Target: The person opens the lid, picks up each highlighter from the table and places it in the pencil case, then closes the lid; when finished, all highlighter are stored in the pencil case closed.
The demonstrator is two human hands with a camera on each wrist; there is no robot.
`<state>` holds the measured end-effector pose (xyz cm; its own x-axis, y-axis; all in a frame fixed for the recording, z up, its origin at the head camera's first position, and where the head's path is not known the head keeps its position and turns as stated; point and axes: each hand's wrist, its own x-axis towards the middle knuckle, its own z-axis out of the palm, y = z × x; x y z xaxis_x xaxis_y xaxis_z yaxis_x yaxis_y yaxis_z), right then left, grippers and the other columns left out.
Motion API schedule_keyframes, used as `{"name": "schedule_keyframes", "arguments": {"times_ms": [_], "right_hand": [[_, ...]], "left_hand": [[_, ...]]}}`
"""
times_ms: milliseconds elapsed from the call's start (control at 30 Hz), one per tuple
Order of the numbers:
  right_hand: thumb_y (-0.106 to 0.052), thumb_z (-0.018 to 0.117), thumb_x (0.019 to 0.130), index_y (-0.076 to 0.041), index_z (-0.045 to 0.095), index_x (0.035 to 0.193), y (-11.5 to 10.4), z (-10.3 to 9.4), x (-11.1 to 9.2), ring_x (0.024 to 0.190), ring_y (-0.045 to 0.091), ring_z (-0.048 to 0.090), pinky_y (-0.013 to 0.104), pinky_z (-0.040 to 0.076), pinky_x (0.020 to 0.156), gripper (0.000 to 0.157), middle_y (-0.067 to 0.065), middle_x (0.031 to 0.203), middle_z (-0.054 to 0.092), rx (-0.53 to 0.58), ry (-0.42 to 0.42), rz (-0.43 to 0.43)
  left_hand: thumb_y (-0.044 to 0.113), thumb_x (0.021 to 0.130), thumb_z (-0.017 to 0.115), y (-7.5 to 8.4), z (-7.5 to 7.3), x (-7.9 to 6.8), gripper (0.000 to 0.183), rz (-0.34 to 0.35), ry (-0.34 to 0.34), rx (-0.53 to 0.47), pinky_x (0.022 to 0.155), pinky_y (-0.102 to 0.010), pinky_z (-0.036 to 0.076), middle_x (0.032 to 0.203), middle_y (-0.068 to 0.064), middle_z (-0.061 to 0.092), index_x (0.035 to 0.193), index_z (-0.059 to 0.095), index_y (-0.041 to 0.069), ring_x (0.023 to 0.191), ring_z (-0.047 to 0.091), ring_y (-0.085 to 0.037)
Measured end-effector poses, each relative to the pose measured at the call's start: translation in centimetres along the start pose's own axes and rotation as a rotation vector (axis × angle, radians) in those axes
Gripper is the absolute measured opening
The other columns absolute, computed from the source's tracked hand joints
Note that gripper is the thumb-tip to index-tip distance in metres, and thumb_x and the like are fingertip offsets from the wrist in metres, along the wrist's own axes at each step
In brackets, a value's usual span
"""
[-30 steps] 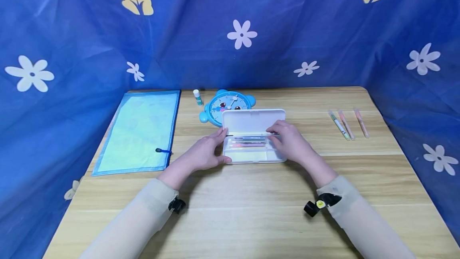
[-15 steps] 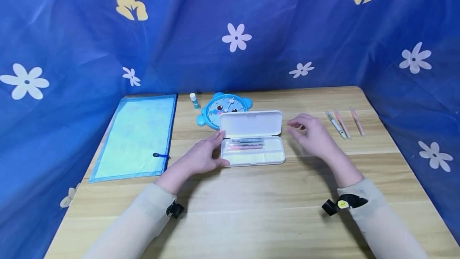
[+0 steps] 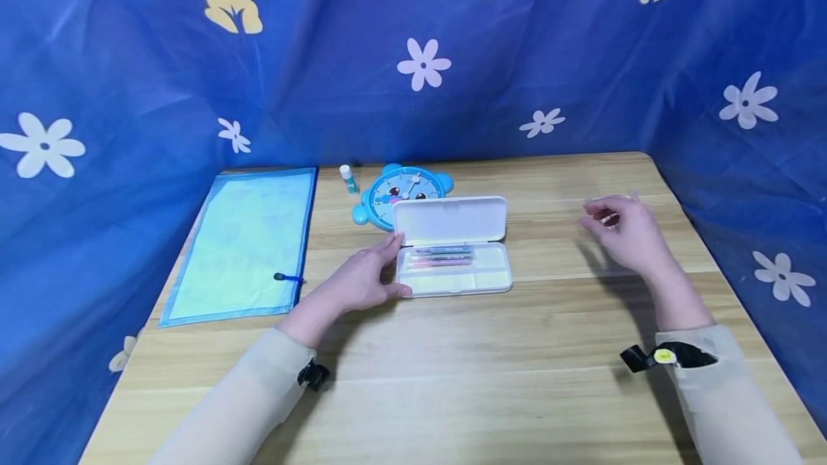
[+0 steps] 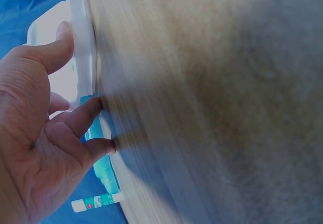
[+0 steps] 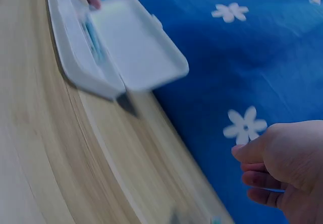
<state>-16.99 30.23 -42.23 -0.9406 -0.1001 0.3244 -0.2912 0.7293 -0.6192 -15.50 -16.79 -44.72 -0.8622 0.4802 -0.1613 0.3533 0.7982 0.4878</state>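
A white pencil case (image 3: 452, 283) stands with its lid raised on the wooden table, several slim pens (image 3: 442, 257) lying in its rear compartment. My left hand (image 3: 365, 278) holds the case's left end, thumb at the front corner and fingers by the lid hinge; the left wrist view shows that thumb (image 4: 58, 52) against the white wall. Far to the right, my right hand (image 3: 629, 235) hovers with bent fingers over the spot of the loose markers, which it hides almost wholly. In the right wrist view nothing shows between the thumb and fingers (image 5: 260, 178).
Behind the case lies a blue cartoon clock (image 3: 403, 189), partly covered by the lid. A glue stick (image 3: 349, 179) stands left of the clock. On the left is a light-blue zip folder (image 3: 245, 242). A blue flowered cloth (image 3: 349, 77) closes off the table's back and sides.
My right hand has left the pencil case and travelled right to the loose markers, covering them. My left hand keeps its place on the case. The head view has shifted slightly.
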Motion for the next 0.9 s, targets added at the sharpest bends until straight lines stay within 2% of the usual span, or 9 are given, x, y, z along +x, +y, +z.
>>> {"name": "schedule_keyframes", "arguments": {"times_ms": [67,133,167,233,300,400,500,733,900], "right_hand": [[-0.005,0.08,0.094,0.007,0.077,0.11,1.0,-0.4,-0.1,0.081,0.035,0.069,0.027,0.05,0.096,0.02,0.025,0.103,0.075,-0.006,0.003,0.008],[-0.005,0.08,0.095,0.009,0.076,0.111,1.9,-0.7,-0.3,0.082,0.035,0.07,0.013,0.047,0.07,0.022,0.027,0.105,0.075,-0.021,0.004,0.03],[-0.005,0.08,0.095,0.01,0.076,0.111,2.4,-0.8,-0.4,0.082,0.036,0.07,0.009,0.044,0.068,0.022,0.028,0.104,0.075,-0.027,0.005,0.037],[-0.004,0.079,0.094,0.011,0.075,0.11,3.3,-0.8,-0.6,0.082,0.038,0.071,0.008,0.044,0.067,0.023,0.028,0.1,0.075,-0.042,0.005,0.051],[-0.003,0.079,0.094,0.012,0.075,0.11,3.9,-0.7,-0.7,0.082,0.039,0.072,0.015,0.048,0.068,0.023,0.027,0.096,0.075,-0.072,-0.001,0.074],[-0.003,0.079,0.093,0.014,0.073,0.112,4.6,-0.4,-1.0,0.085,0.041,0.072,0.037,0.056,0.074,0.026,0.027,0.093,0.075,-0.134,-0.021,0.122],[-0.003,0.078,0.093,0.015,0.071,0.112,5.0,0.0,-1.1,0.088,0.044,0.07,0.058,0.054,0.08,0.028,0.028,0.094,0.074,-0.187,-0.057,0.173],[-0.002,0.078,0.092,0.016,0.07,0.111,5.6,0.6,-1.2,0.094,0.047,0.067,0.064,0.05,0.088,0.027,0.028,0.096,0.072,-0.219,-0.118,0.239],[0.0,0.073,0.094,0.016,0.07,0.111,5.6,0.9,-1.3,0.094,0.048,0.067,0.065,0.049,0.089,0.024,0.027,0.095,0.073,-0.21,-0.132,0.243]], "left_hand": [[0.047,0.091,0.084,0.0,0.0,0.0,0.107,-0.001,0.001,0.001,0.125,-0.053,0.028,0.173,-0.015,0.018,0.168,0.021,0.009,0.153,0.03,-0.042],[0.047,0.09,0.084,0.0,0.0,0.0,0.107,0.0,0.001,0.002,0.125,-0.053,0.028,0.173,-0.015,0.018,0.168,0.021,0.009,0.153,0.031,-0.042],[0.047,0.091,0.084,0.0,0.0,0.0,0.107,0.0,0.001,0.002,0.125,-0.053,0.028,0.173,-0.015,0.018,0.168,0.021,0.01,0.153,0.03,-0.042],[0.047,0.091,0.084,0.0,0.0,0.0,0.107,0.0,0.001,0.002,0.125,-0.053,0.028,0.173,-0.015,0.018,0.168,0.02,0.01,0.153,0.03,-0.042],[0.047,0.09,0.084,0.1,0.0,0.0,0.107,-0.001,0.002,0.003,0.125,-0.053,0.028,0.173,-0.016,0.018,0.168,0.02,0.01,0.153,0.03,-0.042],[0.046,0.09,0.084,0.1,0.0,-0.1,0.107,-0.003,0.0,0.001,0.125,-0.053,0.028,0.172,-0.016,0.018,0.168,0.02,0.01,0.153,0.03,-0.042],[0.047,0.09,0.084,0.2,0.0,-0.1,0.108,-0.004,-0.005,-0.001,0.125,-0.052,0.027,0.173,-0.016,0.018,0.168,0.02,0.009,0.154,0.03,-0.042],[0.047,0.09,0.084,0.3,-0.1,-0.2,0.108,-0.008,-0.007,-0.01,0.125,-0.052,0.027,0.173,-0.015,0.017,0.168,0.02,0.01,0.154,0.029,-0.041],[0.048,0.09,0.084,0.2,0.0,-0.2,0.108,-0.005,-0.002,-0.008,0.125,-0.051,0.028,0.173,-0.015,0.018,0.168,0.02,0.009,0.154,0.029,-0.04]]}}
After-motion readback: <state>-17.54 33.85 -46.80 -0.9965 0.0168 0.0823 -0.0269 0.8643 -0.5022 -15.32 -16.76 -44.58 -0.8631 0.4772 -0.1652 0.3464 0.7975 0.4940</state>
